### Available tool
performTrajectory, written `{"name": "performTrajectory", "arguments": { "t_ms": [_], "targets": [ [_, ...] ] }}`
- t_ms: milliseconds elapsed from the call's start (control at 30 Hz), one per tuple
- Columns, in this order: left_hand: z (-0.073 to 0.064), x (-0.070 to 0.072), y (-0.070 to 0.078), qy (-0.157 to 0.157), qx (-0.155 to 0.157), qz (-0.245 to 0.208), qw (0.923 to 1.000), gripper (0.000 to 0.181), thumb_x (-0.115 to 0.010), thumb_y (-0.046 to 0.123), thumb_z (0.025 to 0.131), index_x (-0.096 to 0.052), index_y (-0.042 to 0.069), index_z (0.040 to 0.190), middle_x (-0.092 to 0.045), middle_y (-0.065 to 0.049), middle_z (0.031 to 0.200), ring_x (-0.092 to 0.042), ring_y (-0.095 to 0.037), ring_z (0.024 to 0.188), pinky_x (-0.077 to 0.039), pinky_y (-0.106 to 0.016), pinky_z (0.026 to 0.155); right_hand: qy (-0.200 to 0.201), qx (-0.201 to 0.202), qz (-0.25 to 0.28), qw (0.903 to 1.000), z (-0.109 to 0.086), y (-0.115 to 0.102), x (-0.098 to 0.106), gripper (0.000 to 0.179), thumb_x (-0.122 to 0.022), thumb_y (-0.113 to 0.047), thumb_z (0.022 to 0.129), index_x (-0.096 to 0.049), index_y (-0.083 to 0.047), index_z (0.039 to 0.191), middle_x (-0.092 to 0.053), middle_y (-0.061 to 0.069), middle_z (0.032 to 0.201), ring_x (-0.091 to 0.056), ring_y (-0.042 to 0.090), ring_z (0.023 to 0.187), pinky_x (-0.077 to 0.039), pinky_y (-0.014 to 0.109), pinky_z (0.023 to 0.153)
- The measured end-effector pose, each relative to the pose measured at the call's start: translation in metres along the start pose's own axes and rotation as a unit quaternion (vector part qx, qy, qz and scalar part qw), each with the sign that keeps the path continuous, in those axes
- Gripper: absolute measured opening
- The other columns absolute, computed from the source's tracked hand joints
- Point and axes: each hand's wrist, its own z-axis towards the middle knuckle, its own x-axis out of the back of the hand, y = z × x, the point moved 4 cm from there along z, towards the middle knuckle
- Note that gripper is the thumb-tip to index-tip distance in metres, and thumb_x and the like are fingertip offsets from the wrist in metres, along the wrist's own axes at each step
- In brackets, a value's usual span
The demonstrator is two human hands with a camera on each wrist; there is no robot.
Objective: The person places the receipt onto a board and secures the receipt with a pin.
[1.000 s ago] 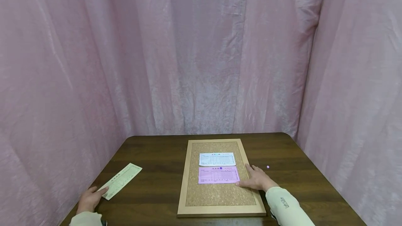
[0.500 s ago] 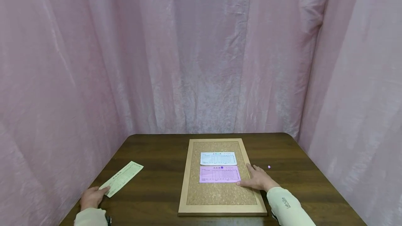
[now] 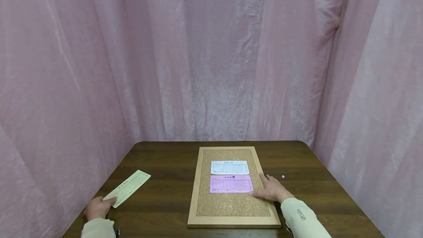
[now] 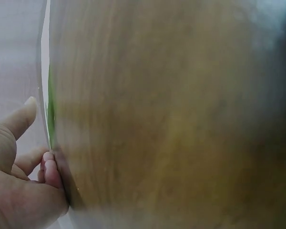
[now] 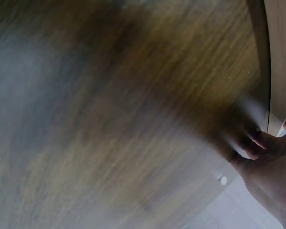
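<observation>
Slip of green paper [image 3: 129,187] on the counter [image 3: 165,194], at nine o'clock from the corkboard [image 3: 232,206], may crease if pushed by the left hand [image 3: 98,208], its grip indeterminable, while the right hand [image 3: 273,189], fingers apart, may skew the corkboard by leaning.

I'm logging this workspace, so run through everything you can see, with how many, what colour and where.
Curtain: panel count unclear, pink, behind and beside the table
Table: 1, dark brown woodgrain, below everything
Cork board: 1, tan with pale wood frame, on the table
White form slip: 1, on the cork
Purple form slip: 1, just nearer than the white one
Round dot, likely a tack: 1, dark purple, purple slip's top edge
Loose tack: 1, pale purple, table, right of the board
Green form slip: 1, pale green, table's left
Sleeves: 2, cream, front
Left hand: 1, green slip's near end
Right hand: 1, board's right edge
</observation>
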Motion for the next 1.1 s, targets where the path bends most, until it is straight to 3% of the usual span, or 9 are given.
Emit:
{"name": "performTrajectory", "arguments": {
  "t_ms": [133, 467, 667, 1100],
  "targets": [
    [-0.001, -0.002, 0.001, 0.001, 0.0, 0.011, 0.9999, 0.06, -0.071, 0.028, 0.082, -0.055, -0.015, 0.12, -0.05, -0.041, 0.121, -0.041, -0.062, 0.111, -0.032, -0.063, 0.095, -0.001, -0.001, 0.0, 1.0, 0.0, 0.001, -0.001, 0.111, -0.075, -0.065, 0.075, -0.033, 0.003, 0.152, -0.03, 0.04, 0.147, -0.026, 0.058, 0.136, -0.026, 0.07, 0.106],
    [-0.001, -0.008, 0.0, 0.013, 0.015, -0.017, 0.9997, 0.058, -0.072, 0.023, 0.081, -0.053, -0.012, 0.123, -0.047, -0.042, 0.119, -0.035, -0.062, 0.114, -0.027, -0.063, 0.098, -0.004, -0.007, -0.001, 1.0, 0.001, 0.003, -0.002, 0.111, -0.074, -0.066, 0.075, -0.032, 0.002, 0.153, -0.03, 0.039, 0.149, -0.025, 0.058, 0.137, -0.025, 0.069, 0.106],
    [-0.003, -0.011, 0.003, 0.001, 0.033, -0.016, 0.9993, 0.061, -0.074, 0.024, 0.081, -0.05, -0.013, 0.124, -0.036, -0.047, 0.12, -0.029, -0.065, 0.118, -0.027, -0.065, 0.099, -0.004, -0.008, 0.004, 1.0, 0.0, 0.001, -0.001, 0.11, -0.074, -0.064, 0.076, -0.033, 0.002, 0.152, -0.029, 0.039, 0.149, -0.025, 0.058, 0.137, -0.026, 0.07, 0.106],
    [-0.005, -0.01, 0.006, -0.009, 0.037, -0.035, 0.9987, 0.054, -0.075, 0.022, 0.079, -0.055, -0.011, 0.118, -0.036, -0.045, 0.116, -0.028, -0.065, 0.116, -0.028, -0.065, 0.095, -0.005, -0.007, 0.004, 1.0, 0.0, 0.002, -0.002, 0.111, -0.074, -0.066, 0.075, -0.032, 0.002, 0.153, -0.028, 0.039, 0.149, -0.025, 0.058, 0.137, -0.025, 0.07, 0.106]
  ]
}}
